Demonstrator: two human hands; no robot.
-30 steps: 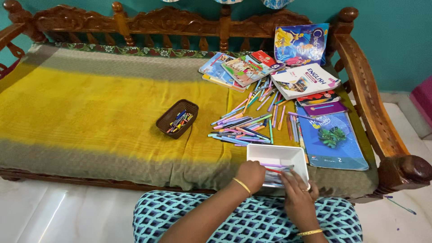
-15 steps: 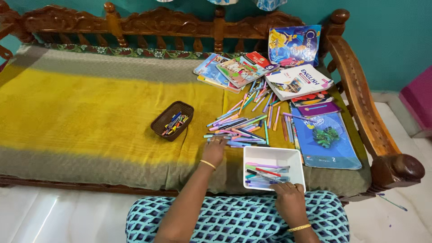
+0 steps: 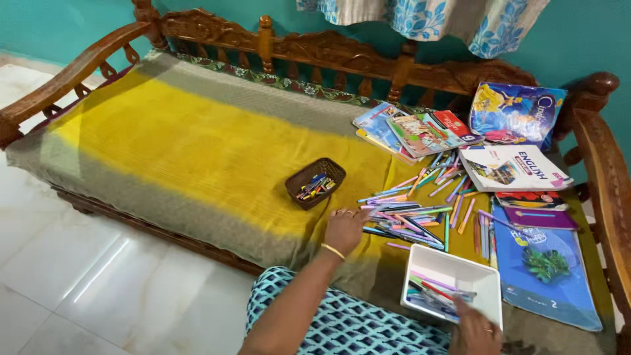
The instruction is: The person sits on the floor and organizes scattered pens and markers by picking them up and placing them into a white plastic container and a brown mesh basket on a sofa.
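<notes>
Pens [image 3: 401, 220], multicoloured, lie heaped beside left hand [image 3: 344, 228].

The right hand [image 3: 474, 332] is cut off by the bottom edge, its fingers hidden behind the white tray [image 3: 453, 289]. The left hand [image 3: 345, 230] covers the near ends of the scattered pens [image 3: 407, 217]. The crayons in the small brown basket [image 3: 315, 183] are too small to tell apart.

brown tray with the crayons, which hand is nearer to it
Left. The left hand lies on the cloth just right of the brown tray; the right hand is farther off at the white box.
</notes>
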